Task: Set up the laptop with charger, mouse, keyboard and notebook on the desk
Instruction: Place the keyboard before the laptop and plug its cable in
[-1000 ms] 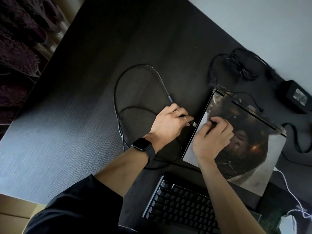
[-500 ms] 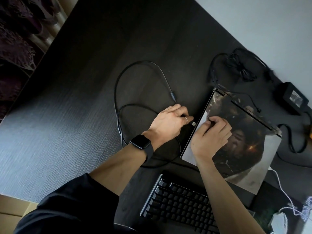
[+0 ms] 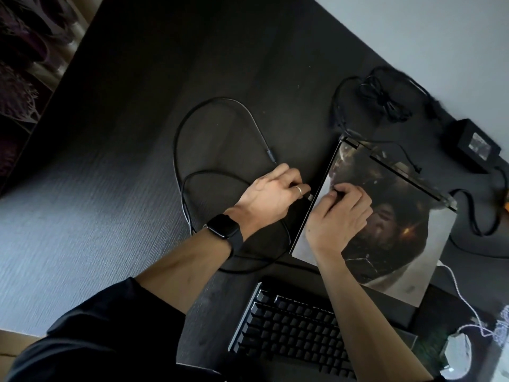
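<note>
Barely shifted, left hand (image 3: 271, 193) pinches the cable plug (image 3: 309, 196) at the closed laptop (image 3: 399, 216)'s left edge, not visibly seated. Right hand (image 3: 337, 216), fingers curled, presses on it. Laid out nearby: keyboard (image 3: 292, 334), mouse (image 3: 458, 351), charger (image 3: 472, 146). No notebook in sight.

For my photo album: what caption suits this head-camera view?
Left hand holds a cable plug beside the closed laptop; right hand rests on its lid.

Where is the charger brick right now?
Head view: the charger brick sits far right on the desk by the wall, beyond the laptop, right of a bundled cable.
</note>
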Demonstrator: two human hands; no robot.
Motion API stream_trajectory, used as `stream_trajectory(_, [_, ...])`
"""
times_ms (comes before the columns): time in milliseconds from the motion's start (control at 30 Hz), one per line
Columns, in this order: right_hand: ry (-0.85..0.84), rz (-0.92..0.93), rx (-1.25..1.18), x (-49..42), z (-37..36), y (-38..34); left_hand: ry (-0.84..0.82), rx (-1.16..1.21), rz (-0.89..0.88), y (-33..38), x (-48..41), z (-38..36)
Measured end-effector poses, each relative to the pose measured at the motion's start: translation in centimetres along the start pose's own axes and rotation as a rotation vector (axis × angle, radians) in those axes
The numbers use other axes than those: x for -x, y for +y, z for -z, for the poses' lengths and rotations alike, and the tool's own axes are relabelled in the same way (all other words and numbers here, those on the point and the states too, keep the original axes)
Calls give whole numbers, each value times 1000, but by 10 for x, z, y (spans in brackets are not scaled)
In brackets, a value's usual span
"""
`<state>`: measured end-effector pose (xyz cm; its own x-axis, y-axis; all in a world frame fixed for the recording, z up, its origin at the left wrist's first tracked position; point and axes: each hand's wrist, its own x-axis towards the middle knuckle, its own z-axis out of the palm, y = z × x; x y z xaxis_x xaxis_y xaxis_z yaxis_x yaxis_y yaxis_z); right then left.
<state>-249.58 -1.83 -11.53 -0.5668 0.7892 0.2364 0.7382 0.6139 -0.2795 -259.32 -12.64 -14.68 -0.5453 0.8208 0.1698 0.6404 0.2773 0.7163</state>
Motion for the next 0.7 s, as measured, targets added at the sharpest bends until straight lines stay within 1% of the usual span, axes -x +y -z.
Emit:
stream_trajectory(167, [-5,-21,-3,0,0,-1,-8,21,5,-1,-2,0])
stream_trajectory(367, [1,-13,10,1,0,1,-21,-14,-56,1,-7,5])
stream_trajectory(467, [-2,-18,2,1,0,0,-12,-17,-15,6,-2,2])
stream_trajectory(567, [0,-13,-2,1,1,0,13,38,43,9,5,-5])
stream_trajectory(633, [5,-15,-6,1,0,-1,14,59,50,8,5,-5])
stream_trajectory(700, [9,-16,-6,0,0,-1,-19,50,43,6,2,-2])
